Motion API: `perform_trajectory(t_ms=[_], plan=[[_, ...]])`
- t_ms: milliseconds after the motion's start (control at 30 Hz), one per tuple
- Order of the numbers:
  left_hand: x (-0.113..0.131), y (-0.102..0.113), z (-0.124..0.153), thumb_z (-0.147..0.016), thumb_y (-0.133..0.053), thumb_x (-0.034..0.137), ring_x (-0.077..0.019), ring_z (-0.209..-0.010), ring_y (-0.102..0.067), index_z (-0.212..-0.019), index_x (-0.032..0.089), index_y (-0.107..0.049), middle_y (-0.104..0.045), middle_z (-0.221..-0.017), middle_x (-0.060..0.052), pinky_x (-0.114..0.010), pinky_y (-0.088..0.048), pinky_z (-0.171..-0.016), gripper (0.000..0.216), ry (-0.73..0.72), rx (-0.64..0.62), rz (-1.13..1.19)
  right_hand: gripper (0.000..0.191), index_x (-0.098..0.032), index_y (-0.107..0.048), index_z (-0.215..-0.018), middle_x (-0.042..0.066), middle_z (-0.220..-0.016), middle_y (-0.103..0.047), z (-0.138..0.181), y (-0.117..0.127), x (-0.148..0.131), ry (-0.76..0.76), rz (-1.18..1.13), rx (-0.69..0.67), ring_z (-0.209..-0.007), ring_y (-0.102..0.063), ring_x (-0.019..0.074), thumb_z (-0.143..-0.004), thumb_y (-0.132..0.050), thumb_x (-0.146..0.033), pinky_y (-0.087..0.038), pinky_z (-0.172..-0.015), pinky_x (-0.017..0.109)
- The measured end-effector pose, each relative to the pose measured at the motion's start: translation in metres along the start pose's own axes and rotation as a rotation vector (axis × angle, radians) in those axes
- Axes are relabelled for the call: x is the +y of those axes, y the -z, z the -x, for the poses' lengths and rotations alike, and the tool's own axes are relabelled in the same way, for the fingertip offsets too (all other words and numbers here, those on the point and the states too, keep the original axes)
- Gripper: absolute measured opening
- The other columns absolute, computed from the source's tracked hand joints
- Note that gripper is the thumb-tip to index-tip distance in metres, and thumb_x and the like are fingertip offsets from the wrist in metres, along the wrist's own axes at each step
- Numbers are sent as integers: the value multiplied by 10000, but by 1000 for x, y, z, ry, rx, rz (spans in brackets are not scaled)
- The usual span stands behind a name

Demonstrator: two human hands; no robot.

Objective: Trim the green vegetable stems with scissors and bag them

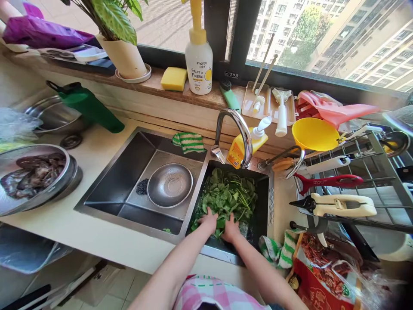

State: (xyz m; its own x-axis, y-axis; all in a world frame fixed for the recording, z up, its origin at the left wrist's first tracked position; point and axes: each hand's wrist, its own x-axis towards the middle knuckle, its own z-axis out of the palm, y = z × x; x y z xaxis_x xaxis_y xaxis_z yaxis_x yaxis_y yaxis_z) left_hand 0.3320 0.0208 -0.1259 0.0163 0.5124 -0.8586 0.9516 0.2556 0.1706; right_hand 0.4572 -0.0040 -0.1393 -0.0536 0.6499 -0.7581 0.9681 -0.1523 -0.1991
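Leafy greens (227, 189) fill most of the right basin (263, 219) of the sink, lying in water. My left hand (209, 221) is down on the near left part of the leaves, fingers spread and touching them. Close by on its right, my right hand (231, 228) also reaches into the near edge of the greens with its fingers apart. Some fingertips are hidden among the leaves. The chrome faucet (238, 116) arches over the far side of this basin; no flow from it can be made out.
In the left basin (106, 185) sits a metal strainer bowl (170, 185) beside a dark scrubber (142, 187). A yellow soap bottle (240, 148) stands behind the faucet. To the right is a wire rack (383, 172) with scissors (343, 204); at left, a bowl (66, 172) holds dark pieces.
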Motion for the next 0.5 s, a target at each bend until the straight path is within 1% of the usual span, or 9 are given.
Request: perform_trajectory(t_ms=[67,133,167,233,300,333,400,467,500], plan=[[-8,-1,-5,-422,-761,-47,-473,-1136,-509,-1103,159,-643,-319,-1437,-255,-572,-431,-891,722,-15,-45,30,705,-291,-541,-1231,130,-1453,-330,-3,1,4,37,-25,-25,-1215,-463,370,-570,-774,-216,-393,-938,447],[-19,4,-6,-462,-743,-37,-420,-1112,-550,-1010,140,-671,-463,-1320,-237,-504,-431,-920,580,-44,-11,67,610,-255,-580,-1180,144,-1447,-332,-8,10,18,12,-66,-3,-1218,-458,381,-597,-740,-177,-379,-954,457],[-23,7,-6,-495,-732,-20,-403,-1123,-548,-1035,153,-658,-473,-1308,-224,-492,-421,-932,572,-48,17,91,576,-225,-562,-1202,174,-1450,-312,-11,14,24,-22,-95,22,-1227,-447,389,-645,-705,-188,-362,-969,479],[-28,9,-3,-540,-706,5,-392,-1149,-530,-1168,194,-583,-414,-1362,-215,-499,-407,-935,668,-37,82,149,569,-161,-474,-1287,239,-1453,-262,-15,19,29,-99,-173,70,-1235,-441,399,-742,-618,-239,-326,-992,522],[-26,6,2,-549,-683,4,-381,-1124,-549,-1240,197,-518,-415,-1358,-221,-484,-425,-901,736,-27,115,222,614,-116,-399,-1336,273,-1432,-279,-14,18,21,-133,-277,76,-1209,-477,385,-768,-582,-259,-338,-992,514],[-23,4,5,-552,-672,3,-367,-1083,-577,-1219,178,-530,-481,-1296,-216,-458,-444,-871,703,-35,113,265,626,-109,-401,-1330,267,-1406,-331,-11,15,14,-124,-337,63,-1189,-502,370,-751,-594,-247,-360,-985,490],[-16,3,13,-579,-643,11,-315,-957,-638,-1106,145,-592,-628,-1070,-160,-384,-481,-787,546,-88,90,357,572,-127,-473,-1263,202,-1296,-499,-1,14,0,-53,-470,17,-1121,-565,319,-716,-616,-215,-426,-939,423],[-11,11,25,-626,-606,34,-257,-852,-660,-1022,147,-618,-674,-888,-84,-317,-491,-712,412,-170,77,448,450,-164,-529,-1181,112,-1132,-634,16,22,-7,54,-608,-29,-1021,-623,263,-740,-592,-234,-485,-862,372],[-9,18,34,-652,-585,47,-230,-833,-659,-1019,157,-614,-676,-860,-57,-291,-490,-696,384,-206,82,485,404,-182,-531,-1167,78,-1070,-666,26,31,-7,106,-671,-47,-974,-642,241,-774,-566,-272,-506,-825,356]])
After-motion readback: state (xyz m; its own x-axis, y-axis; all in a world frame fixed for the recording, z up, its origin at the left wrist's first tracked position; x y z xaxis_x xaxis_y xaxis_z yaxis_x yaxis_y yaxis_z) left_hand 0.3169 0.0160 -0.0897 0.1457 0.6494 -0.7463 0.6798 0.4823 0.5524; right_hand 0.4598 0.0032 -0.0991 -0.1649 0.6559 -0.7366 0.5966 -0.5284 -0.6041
